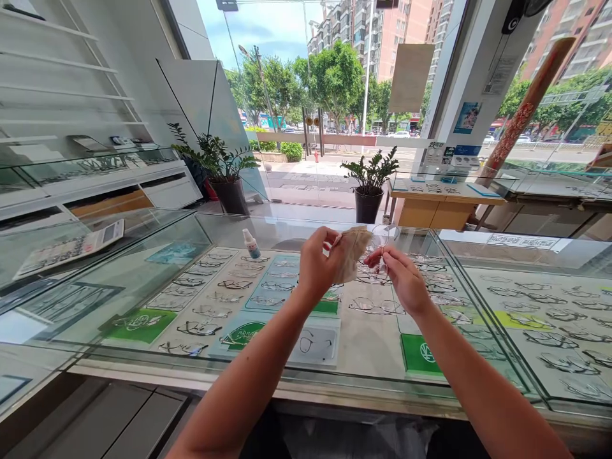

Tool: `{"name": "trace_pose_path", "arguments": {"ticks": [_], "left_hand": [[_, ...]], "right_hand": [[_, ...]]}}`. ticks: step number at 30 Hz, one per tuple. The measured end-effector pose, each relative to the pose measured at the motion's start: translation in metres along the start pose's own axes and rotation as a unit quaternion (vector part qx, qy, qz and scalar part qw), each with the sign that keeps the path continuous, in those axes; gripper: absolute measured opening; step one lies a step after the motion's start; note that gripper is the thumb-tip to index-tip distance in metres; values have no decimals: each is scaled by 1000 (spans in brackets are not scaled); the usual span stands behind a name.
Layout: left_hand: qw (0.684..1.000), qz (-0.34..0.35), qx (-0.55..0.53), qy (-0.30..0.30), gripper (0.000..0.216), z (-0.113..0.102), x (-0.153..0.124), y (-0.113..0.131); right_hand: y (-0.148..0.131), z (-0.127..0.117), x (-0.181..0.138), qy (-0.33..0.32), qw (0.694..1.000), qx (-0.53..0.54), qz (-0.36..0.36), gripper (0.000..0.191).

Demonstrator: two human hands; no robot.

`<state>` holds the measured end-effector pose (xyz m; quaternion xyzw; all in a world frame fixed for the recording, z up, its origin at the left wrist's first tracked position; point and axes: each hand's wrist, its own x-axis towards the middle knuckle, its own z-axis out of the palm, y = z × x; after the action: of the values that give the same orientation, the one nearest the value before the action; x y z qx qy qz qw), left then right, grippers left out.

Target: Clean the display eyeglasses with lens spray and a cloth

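Above the glass counter, my left hand (319, 261) is closed on a thin beige cloth (354, 250), which hangs from the fingers toward the right. My right hand (404, 277) pinches a thin-framed pair of glasses (384, 236), and one round lens shows above the fingertips. The cloth's right edge is close to the glasses; whether they touch I cannot tell. A small white spray bottle (250, 244) stands upright on the counter, left of my left hand. Part of the glasses is hidden by the fingers and cloth.
Rows of eyeglass frames (199, 327) lie under the glass countertop (287, 376), with green cards (423, 354) among them. A calculator (102, 236) is at the left. Two potted plants (369, 204) (230, 194) stand beyond the counter, before the glass front.
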<state>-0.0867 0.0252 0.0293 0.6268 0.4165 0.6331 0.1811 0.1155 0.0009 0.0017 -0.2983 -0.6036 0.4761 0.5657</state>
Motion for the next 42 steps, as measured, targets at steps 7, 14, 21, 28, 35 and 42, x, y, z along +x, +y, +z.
{"name": "trace_pose_path", "arguments": {"ticks": [7,14,21,28,35,42], "left_hand": [[958,-183,-190,-110,46,3,4,-13],[938,-223,-241,-109,58,8,1,-9],[947,-177,-255,-88,57,13,-4,-9],[947,-156,-245,-141,48,14,-9,-3],[943,-160,-259,-136,42,17,-10,-6],[881,-243,-352,-202,63,16,-8,-8]], "right_hand": [[-2,4,-3,-43,999,-11,15,30],[5,10,-4,-75,997,-29,22,32],[11,12,-3,-75,997,-18,32,31],[15,13,-2,-55,996,27,67,33],[9,15,-1,-57,994,63,73,31],[6,13,-1,-70,990,98,78,29]]}}
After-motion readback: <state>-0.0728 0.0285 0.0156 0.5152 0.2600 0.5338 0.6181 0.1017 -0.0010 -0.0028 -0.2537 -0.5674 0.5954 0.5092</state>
